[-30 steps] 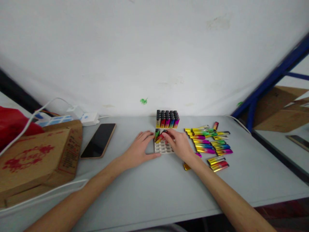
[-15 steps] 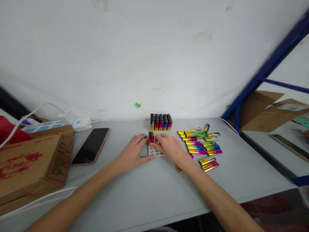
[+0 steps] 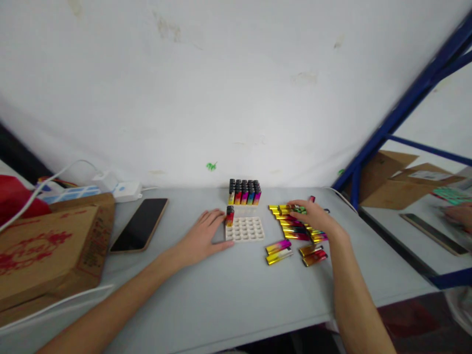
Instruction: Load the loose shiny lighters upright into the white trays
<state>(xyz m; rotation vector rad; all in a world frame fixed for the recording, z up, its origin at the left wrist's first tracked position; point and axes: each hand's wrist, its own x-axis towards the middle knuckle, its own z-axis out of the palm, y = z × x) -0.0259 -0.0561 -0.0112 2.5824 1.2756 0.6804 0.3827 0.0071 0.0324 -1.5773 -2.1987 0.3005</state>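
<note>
A white tray (image 3: 245,230) with rows of small sockets lies flat on the grey table. One red lighter (image 3: 229,217) stands upright in its far left corner. My left hand (image 3: 204,235) rests along the tray's left side, thumb and fingers spread, fingertips close beside that lighter. Over a loose pile of shiny multicoloured lighters (image 3: 295,231), my right hand (image 3: 313,216) has its thumb and fingers around a yellow-green lighter (image 3: 300,210). Behind the tray stands a tight block of upright lighters (image 3: 244,192) with black tops.
A phone (image 3: 140,225) lies left of my left hand, next to a brown cardboard box (image 3: 47,250). A white power strip (image 3: 127,191) sits by the wall. Past the blue metal frame (image 3: 391,118) on the right are another cardboard box (image 3: 398,187) and another person's hand (image 3: 459,215).
My right hand has left the tray and moved right onto the loose lighters, uncovering the tray's sockets and two lighters near it. My left hand has stayed beside the tray.
</note>
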